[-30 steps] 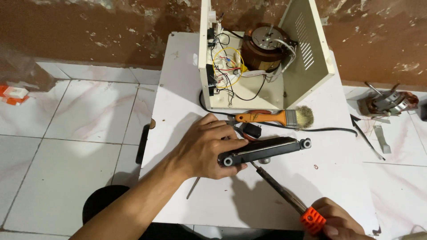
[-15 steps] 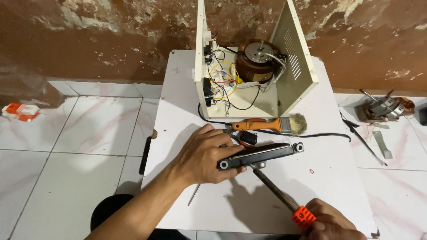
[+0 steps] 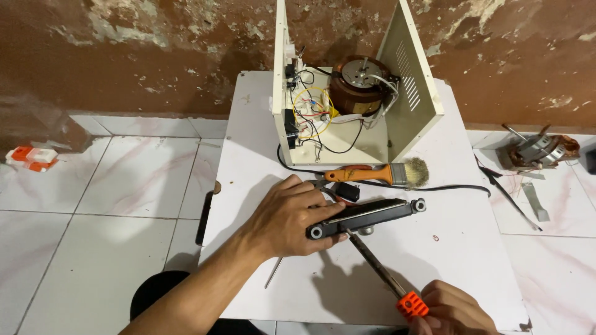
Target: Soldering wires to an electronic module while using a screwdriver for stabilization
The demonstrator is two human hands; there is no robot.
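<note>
My left hand (image 3: 288, 217) grips the left end of a long black handle part (image 3: 366, 217) with round screw holes at both ends, holding it just above the white table (image 3: 261, 155). My right hand (image 3: 450, 310) at the bottom edge holds a screwdriver (image 3: 379, 267) by its orange grip; the dark shaft slants up-left and its tip meets the underside of the black part near the middle. Behind them stands an open cream metal case (image 3: 410, 87) with a copper-wound coil (image 3: 357, 87) and coloured wires (image 3: 310, 111) inside.
A paintbrush with an orange handle (image 3: 379, 174) lies in front of the case, beside a black cable (image 3: 453, 187). A thin metal rod (image 3: 273, 273) lies near the table's front. On the tiled floor sit a small motor (image 3: 537, 149) at right and an orange-white box (image 3: 31, 158) at left.
The view has shifted so the table sits lower and more centred. Both hands keep their grips; the screwdriver tip stays at the black part's underside.
</note>
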